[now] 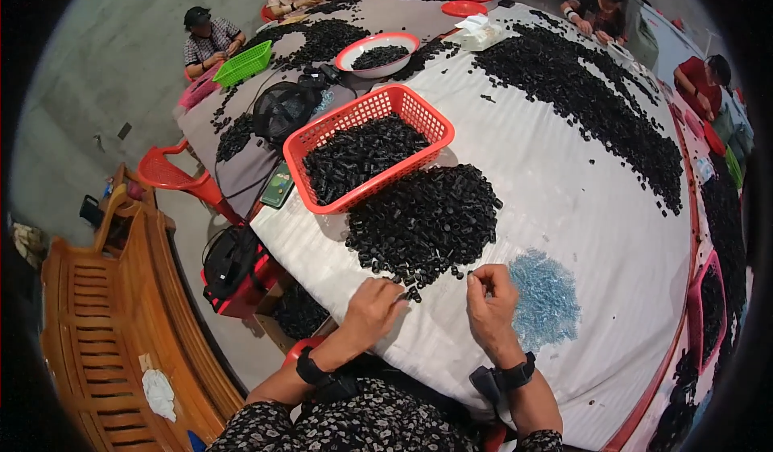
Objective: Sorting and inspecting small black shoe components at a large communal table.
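My left hand (pixel 374 310) is closed, with its thumb and fingertips pinched at a small black plastic piece (pixel 413 294) by the near edge of a heap. That heap of short, hollow black plastic pieces (pixel 427 222) lies right in front of my hands. My right hand (pixel 492 305) is curled with thumb and forefinger together, and whatever may be between them is too small to make out. Just right of it spreads a pile of tiny clear-blue pieces (pixel 545 299). Behind the heap, a red-orange plastic basket (pixel 322 209) holds many more black pieces.
A phone (pixel 278 186) and a black mesh cap (pixel 283 110) lie left of the basket. Farther back are a white red-rimmed basin (pixel 377 72), a green basket (pixel 243 64) and a wide spread of black pieces (pixel 596 98). Several people sit around the table. A wooden bench (pixel 121 331) stands left.
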